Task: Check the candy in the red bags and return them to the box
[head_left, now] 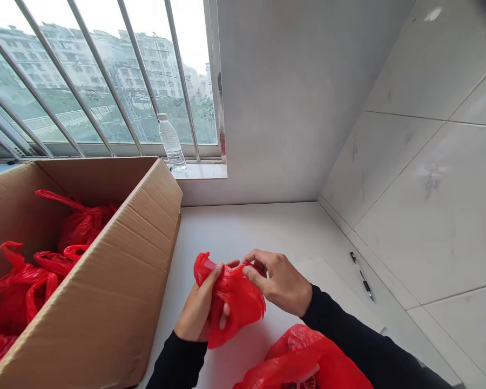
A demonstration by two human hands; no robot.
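Observation:
A crumpled red plastic bag (pixel 243 300) is held up over the white table between both hands. My left hand (pixel 204 300) grips its left side, the thumb pressed on top and some fingers behind the plastic. On the right, my right hand (pixel 281 281) pinches the bag's upper edge between thumb and fingers. Below them, near the bottom edge, lies a larger red bag (pixel 303 359) with something dark and patterned partly showing inside; what it is cannot be made out.
An open cardboard box (pixel 117 281) with several tied red bags (pixel 28 286) fills the left side. A water bottle (pixel 171 143) stands on the sill by the barred window. A pen (pixel 362 276) lies on the white table (pixel 235 227) near the tiled right wall.

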